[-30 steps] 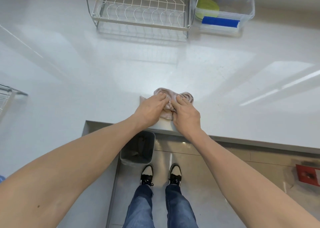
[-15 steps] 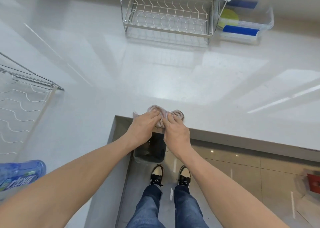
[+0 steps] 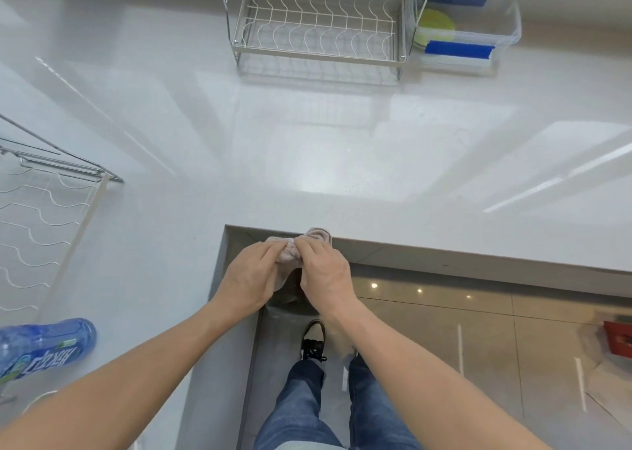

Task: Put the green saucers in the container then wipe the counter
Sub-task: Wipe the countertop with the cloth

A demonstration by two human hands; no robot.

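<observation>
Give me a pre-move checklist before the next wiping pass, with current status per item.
1. Green saucers inside the clear plastic container with blue handles: ok, green discs show in it; count cannot tell.
2. Bunched beige cloth gripped: ok, left hand and right hand both hold it.
3. Cloth flat on the white glossy counter: not ok, it sits bunched at the front edge.
4. Wire dish rack holds no saucers: ok.
5. Blue plastic water bottle clear of the wipe path: ok, far left.
6. Counter clean: cannot tell, glare.
</observation>
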